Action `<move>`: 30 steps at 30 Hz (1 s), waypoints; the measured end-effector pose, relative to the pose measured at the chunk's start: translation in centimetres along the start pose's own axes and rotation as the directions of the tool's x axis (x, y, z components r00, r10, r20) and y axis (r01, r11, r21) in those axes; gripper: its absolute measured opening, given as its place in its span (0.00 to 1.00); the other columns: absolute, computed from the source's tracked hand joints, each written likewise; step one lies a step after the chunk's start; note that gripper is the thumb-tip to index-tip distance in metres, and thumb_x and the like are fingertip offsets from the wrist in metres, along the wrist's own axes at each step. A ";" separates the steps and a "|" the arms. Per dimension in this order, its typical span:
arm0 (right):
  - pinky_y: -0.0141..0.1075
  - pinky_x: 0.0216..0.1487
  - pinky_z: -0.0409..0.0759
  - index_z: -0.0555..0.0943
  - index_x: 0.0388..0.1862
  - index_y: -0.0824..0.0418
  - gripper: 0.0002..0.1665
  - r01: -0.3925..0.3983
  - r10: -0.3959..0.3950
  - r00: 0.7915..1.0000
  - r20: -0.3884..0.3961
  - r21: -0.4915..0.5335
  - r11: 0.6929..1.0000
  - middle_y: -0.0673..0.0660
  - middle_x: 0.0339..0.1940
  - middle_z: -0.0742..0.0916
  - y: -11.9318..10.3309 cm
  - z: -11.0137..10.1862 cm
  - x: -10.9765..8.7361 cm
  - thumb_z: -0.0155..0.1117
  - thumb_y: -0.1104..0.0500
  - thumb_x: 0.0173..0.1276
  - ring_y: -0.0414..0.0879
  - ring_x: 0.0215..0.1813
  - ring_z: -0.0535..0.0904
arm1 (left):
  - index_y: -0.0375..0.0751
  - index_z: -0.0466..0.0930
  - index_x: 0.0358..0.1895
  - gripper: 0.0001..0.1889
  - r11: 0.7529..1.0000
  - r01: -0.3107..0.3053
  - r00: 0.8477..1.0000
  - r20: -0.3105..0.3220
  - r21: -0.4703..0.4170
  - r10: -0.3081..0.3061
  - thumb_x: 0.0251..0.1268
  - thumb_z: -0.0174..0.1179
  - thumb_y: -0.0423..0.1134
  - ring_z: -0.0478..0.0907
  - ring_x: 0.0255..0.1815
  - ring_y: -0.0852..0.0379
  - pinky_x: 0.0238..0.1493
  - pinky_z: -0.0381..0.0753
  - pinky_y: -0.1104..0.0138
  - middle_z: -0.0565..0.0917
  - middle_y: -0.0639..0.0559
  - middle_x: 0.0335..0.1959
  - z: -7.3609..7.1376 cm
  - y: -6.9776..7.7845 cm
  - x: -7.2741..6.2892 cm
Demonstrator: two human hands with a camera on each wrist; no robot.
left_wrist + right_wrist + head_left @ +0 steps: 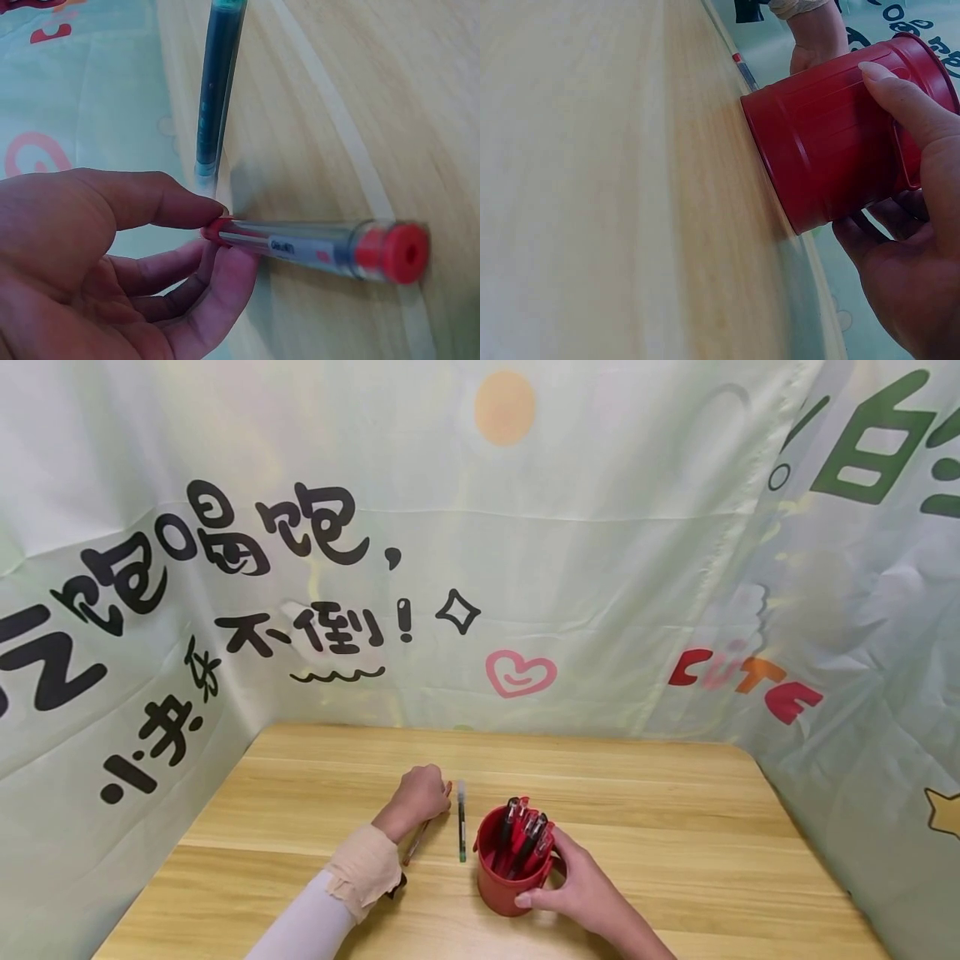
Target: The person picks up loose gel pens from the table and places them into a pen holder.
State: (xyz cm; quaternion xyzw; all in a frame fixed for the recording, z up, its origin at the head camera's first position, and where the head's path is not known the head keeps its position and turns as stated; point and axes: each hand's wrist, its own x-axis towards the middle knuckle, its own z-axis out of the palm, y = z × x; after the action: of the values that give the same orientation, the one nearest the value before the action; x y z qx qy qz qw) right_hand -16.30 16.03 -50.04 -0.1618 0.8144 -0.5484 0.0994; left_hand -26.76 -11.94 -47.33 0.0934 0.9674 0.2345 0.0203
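Note:
My left hand [420, 795] pinches a red pen [300, 246] between thumb and fingers near one end. The pen has a clear barrel and a red end plug; in the head view it slants toward the table's front. Just right of that hand, a green pen [461, 831] lies on the tabletop, pointing away from me. A small red bucket [504, 893] holds several red and black pens [525, 839]. My right hand [583, 889] grips the bucket from its right side, thumb on the near wall [825, 135] and other fingers partly hidden behind it.
The wooden table [675, 827] has light grain and rounded far corners. A printed cloth [600, 568] hangs behind it and at both sides. A beige wrap [365, 868] covers the left wrist, with a small black object [397, 887] beside it.

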 end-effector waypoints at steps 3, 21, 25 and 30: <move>0.25 0.69 0.73 0.68 0.77 0.44 0.56 -0.002 0.002 1.000 0.000 0.000 1.000 0.52 0.73 0.80 -0.1 0.0 0.0 0.86 0.48 0.50 0.56 0.77 0.72 | 0.53 0.56 0.06 0.30 1.000 -0.005 1.000 0.000 -0.012 0.005 0.58 0.63 0.27 0.46 0.13 0.64 0.18 0.53 0.71 0.50 0.63 0.07 -0.2 0.0 -0.2; 0.24 0.69 0.72 0.68 0.76 0.45 0.55 0.004 -0.004 1.000 -0.004 0.006 1.000 0.52 0.72 0.80 -0.1 0.0 0.0 0.87 0.48 0.50 0.56 0.76 0.74 | 0.39 0.86 0.30 0.06 0.998 0.010 0.997 -0.077 -0.061 -0.015 0.63 0.62 0.28 0.73 0.18 0.62 0.19 0.73 0.72 0.83 0.54 0.20 -1.2 2.0 -0.7; 0.24 0.69 0.72 0.69 0.76 0.45 0.55 0.007 -0.007 1.000 -0.005 0.003 1.000 0.52 0.72 0.80 0.0 0.0 0.0 0.87 0.48 0.50 0.55 0.75 0.74 | 0.36 0.88 0.38 0.04 0.999 -0.011 0.995 -0.099 -0.044 0.006 0.64 0.65 0.30 0.77 0.26 0.59 0.28 0.79 0.70 0.89 0.50 0.31 -1.5 2.7 -1.0; 0.25 0.69 0.73 0.68 0.76 0.46 0.56 0.006 -0.007 1.000 -0.010 -0.002 1.000 0.53 0.73 0.80 0.0 0.0 -0.1 0.87 0.48 0.50 0.56 0.76 0.74 | 0.37 0.87 0.40 0.04 0.997 -0.004 0.995 -0.104 -0.081 -0.004 0.67 0.65 0.33 0.79 0.29 0.59 0.28 0.80 0.71 0.89 0.49 0.34 -1.9 3.8 -1.3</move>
State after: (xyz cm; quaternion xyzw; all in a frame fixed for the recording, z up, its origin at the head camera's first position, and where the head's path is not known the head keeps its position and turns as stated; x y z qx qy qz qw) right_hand -16.24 16.03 -50.00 -0.1617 0.8149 -0.5488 0.0932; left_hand -24.96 -9.75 -43.96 0.0802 0.9568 0.2783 -0.0265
